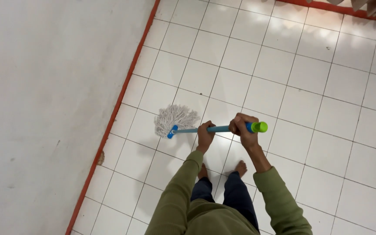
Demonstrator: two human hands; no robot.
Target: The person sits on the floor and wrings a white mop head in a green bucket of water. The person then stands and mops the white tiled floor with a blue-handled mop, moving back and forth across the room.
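Both hands (225, 132) grip mop (175, 119), head seemingly leftward.

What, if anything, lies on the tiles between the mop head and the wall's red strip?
Nothing visible. The mop head rests on bare white tiles, with only open tile between it and the red strip. Both hands, left and right, grip the handle.

The floor (257, 74) is laid with square white glossy tiles in a regular grid with thin dark joints, and patches of light fall on it near the far edge. A narrow orange-red painted strip (117, 104) runs along its left border where it meets the wall, and another along the far end. On the tiles rests the white stringy cotton mop head (175, 118), spread flat near the left border. Two bare feet (240, 167) stand on the tiles just behind it.
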